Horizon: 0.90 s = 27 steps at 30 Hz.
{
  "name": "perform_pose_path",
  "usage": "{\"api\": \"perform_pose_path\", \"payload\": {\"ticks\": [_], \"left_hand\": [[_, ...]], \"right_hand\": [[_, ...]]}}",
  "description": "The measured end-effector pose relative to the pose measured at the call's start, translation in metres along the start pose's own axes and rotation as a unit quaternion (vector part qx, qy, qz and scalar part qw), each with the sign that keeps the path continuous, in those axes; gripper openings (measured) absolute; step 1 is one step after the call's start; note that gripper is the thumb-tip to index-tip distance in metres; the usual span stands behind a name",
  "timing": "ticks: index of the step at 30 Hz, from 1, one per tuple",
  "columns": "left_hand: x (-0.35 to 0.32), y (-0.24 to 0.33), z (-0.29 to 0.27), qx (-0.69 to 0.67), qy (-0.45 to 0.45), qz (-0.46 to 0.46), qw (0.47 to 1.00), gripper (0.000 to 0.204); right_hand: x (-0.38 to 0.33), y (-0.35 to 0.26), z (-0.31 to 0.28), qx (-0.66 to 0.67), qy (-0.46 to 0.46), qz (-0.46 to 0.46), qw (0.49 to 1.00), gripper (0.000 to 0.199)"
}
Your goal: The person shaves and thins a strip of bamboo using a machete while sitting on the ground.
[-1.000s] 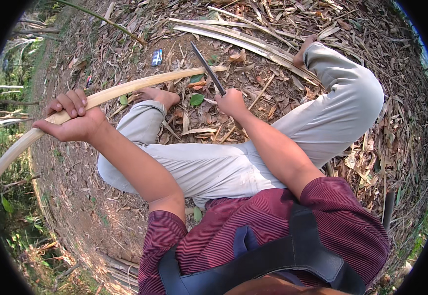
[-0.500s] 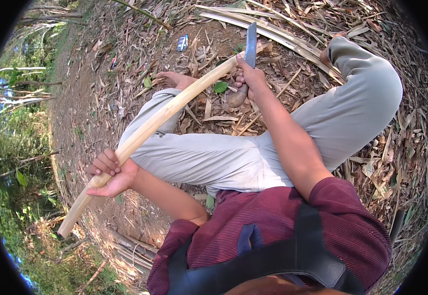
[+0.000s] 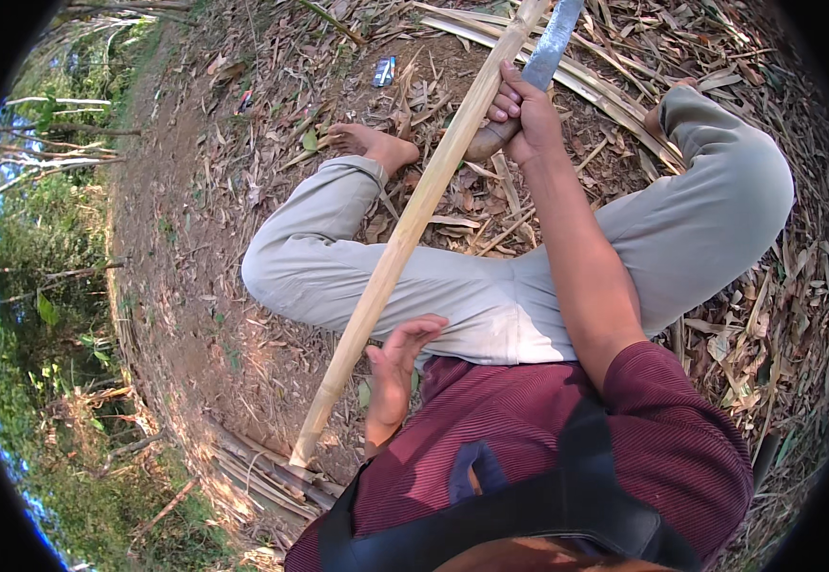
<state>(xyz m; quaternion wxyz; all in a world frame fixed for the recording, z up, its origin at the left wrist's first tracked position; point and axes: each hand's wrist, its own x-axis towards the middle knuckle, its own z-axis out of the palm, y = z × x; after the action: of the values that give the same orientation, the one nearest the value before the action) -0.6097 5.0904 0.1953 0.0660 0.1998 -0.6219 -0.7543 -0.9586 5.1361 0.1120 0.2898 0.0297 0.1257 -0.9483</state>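
Note:
A long pale strip of split wood or bamboo point(image 3: 405, 234) runs slanting from the top of the view across my lap to the lower left. My right hand point(image 3: 535, 122) is closed round the brown handle of a machete point(image 3: 550, 48), its blade pointing up and away beside the strip. The thumb and fingers of that hand lie against the strip's edge or very close to it. My left hand point(image 3: 399, 367) is off the strip, just right of its lower part, fingers spread and palm turned toward it.
I sit on leaf-strewn ground with legs bent, grey trousers point(image 3: 319, 253) under the strip. More pale strips point(image 3: 615, 105) lie beyond my right foot. A bundle of poles point(image 3: 267, 477) lies at the lower left. A small blue packet point(image 3: 384, 71) rests on the soil ahead.
My left hand has let go of the strip and drawn back toward my body. The strip has swung steeper and to the right; the right hand with the machete has moved up and right.

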Motion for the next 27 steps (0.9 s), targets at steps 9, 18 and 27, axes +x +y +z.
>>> {"api": "perform_pose_path", "payload": {"ticks": [9, 18, 27], "left_hand": [[0.064, 0.1, 0.108, -0.149, -0.454, 0.052, 0.877, 0.092], [0.107, 0.143, 0.095, -0.413, -0.471, 0.129, 0.769, 0.064], [0.194, 0.039, 0.009, 0.092, -0.25, -0.089, 0.96, 0.055]], "right_hand": [[-0.014, 0.012, 0.023, -0.095, -0.02, 0.023, 0.995, 0.016], [-0.02, -0.004, 0.012, -0.106, -0.014, 0.014, 0.994, 0.018], [-0.031, -0.047, 0.049, -0.136, -0.033, 0.006, 0.99, 0.019]]}}
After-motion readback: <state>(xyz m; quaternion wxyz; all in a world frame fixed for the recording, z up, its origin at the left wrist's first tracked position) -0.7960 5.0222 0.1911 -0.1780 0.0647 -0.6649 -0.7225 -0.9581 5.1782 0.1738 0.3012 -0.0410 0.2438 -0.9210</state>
